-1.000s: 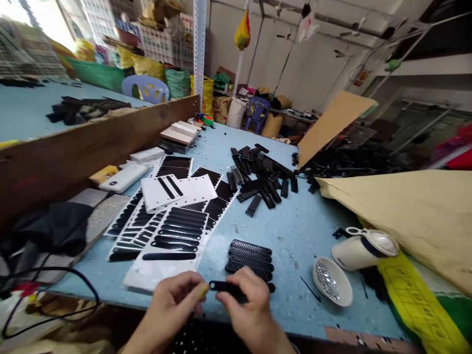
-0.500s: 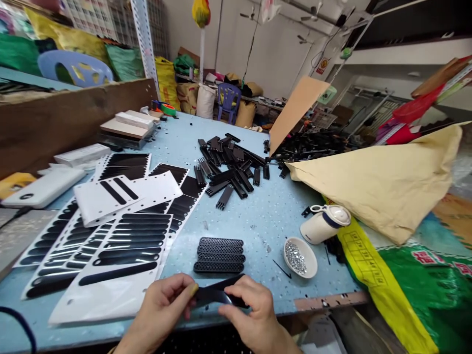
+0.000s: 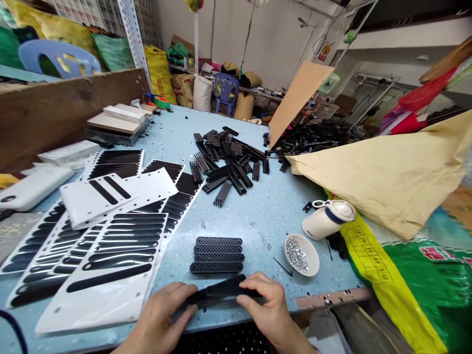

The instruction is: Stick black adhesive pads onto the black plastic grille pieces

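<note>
My left hand (image 3: 164,310) is closed on the left end of a long black strip (image 3: 221,289) near the table's front edge. My right hand (image 3: 271,301) pinches its right end between thumb and fingers. The strip looks layered, like a thin sticker over a bar, but I cannot make out the layers clearly. Just beyond the hands lie several black perforated bars (image 3: 217,256), side by side in a neat row. Left of them, white sheets of black strip stickers (image 3: 127,241) overlap. Two cut sheet pieces (image 3: 79,206) rest on top.
A white bowl (image 3: 313,263) of small metal parts and a cream lidded cup (image 3: 322,223) stand to the right. Loose black plastic pieces (image 3: 230,167) are heaped mid-table. Brown paper (image 3: 391,182) and a green-yellow sack (image 3: 416,290) cover the right side. A white device (image 3: 37,187) lies left.
Both hands have shifted slightly apart. The black strip, bent and twisted before, now stretches straighter between them. The camera view has moved a little.
</note>
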A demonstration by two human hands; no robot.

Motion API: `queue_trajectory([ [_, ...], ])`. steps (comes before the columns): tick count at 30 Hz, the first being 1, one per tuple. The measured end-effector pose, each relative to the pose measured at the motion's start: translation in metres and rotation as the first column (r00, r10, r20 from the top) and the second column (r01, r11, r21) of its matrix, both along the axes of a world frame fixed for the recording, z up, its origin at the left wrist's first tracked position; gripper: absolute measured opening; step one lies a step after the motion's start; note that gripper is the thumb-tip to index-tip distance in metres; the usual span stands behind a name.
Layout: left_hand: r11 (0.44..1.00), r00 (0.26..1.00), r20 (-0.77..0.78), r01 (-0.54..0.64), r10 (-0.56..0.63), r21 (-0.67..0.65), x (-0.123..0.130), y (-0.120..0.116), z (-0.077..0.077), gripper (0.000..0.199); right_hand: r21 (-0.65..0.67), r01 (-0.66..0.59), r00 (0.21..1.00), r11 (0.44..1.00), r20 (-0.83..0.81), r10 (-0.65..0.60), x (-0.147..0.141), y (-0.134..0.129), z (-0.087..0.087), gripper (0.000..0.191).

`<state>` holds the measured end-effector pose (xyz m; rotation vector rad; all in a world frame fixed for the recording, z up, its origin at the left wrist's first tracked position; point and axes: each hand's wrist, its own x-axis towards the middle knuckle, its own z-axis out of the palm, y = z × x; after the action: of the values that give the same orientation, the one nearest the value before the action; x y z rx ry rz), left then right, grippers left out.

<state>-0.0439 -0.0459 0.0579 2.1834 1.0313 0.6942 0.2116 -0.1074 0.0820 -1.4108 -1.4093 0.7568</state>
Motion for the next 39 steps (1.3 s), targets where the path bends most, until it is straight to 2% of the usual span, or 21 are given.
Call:
queue_trajectory([
  [6,0.995,0.997,-0.011,0.077,-0.078,-0.064,-0.007,0.008,-0.004,0.022,-0.015,0.047,0.998,0.999,-0.039,-0.047,0.0,-0.001,-0.003,0.013],
  [11,0.993,0.997,0.013,0.071,-0.07,-0.096,-0.006,0.01,0.003,0.025,-0.078,-0.014,0.998,0.997,-0.065,0.009,-0.003,0.003,-0.01,0.007],
  [14,0.995,1.0,-0.006,-0.025,0.024,-0.099,-0.006,0.011,0.007,0.027,-0.054,0.037,0.998,0.998,-0.048,-0.039,-0.002,0.008,-0.011,0.01],
  [17,0.962,0.968,-0.035,-0.251,0.249,-0.104,-0.003,0.02,0.01,0.025,-0.014,0.075,0.997,0.997,-0.003,-0.075,0.003,0.015,-0.011,0.009],
  [19,0.936,0.941,-0.054,-0.337,0.333,-0.104,0.001,0.028,0.01,0.027,0.01,0.092,0.995,0.996,0.031,-0.092,0.005,0.018,-0.013,0.009],
  [20,0.935,0.941,-0.062,-0.339,0.334,-0.101,0.003,0.033,0.009,0.028,0.018,0.096,0.994,0.995,0.043,-0.096,0.005,0.019,-0.015,0.009],
  [25,0.971,0.978,-0.075,-0.201,0.193,-0.13,0.013,0.045,0.007,0.023,0.032,0.105,0.992,0.994,0.074,-0.107,0.001,0.025,-0.022,0.009],
  [29,0.967,0.974,-0.08,-0.222,0.213,-0.129,0.018,0.049,0.01,0.026,0.035,0.123,0.988,0.992,0.087,-0.126,0.001,0.037,-0.023,0.008],
  [32,0.97,0.979,-0.087,-0.193,0.182,-0.149,0.019,0.051,0.015,0.023,0.025,0.08,0.993,0.997,0.085,-0.081,0.006,0.042,-0.021,0.007],
  [36,0.961,0.988,-0.08,-0.147,0.132,-0.236,0.016,0.044,0.017,0.019,0.017,-0.001,0.996,1.0,0.084,0.0,0.013,0.035,-0.018,0.009],
  [39,0.94,0.98,-0.01,-0.196,0.201,-0.278,0.014,0.035,0.013,0.026,0.031,-0.007,0.996,0.999,0.095,0.004,0.015,0.029,-0.017,0.012],
])
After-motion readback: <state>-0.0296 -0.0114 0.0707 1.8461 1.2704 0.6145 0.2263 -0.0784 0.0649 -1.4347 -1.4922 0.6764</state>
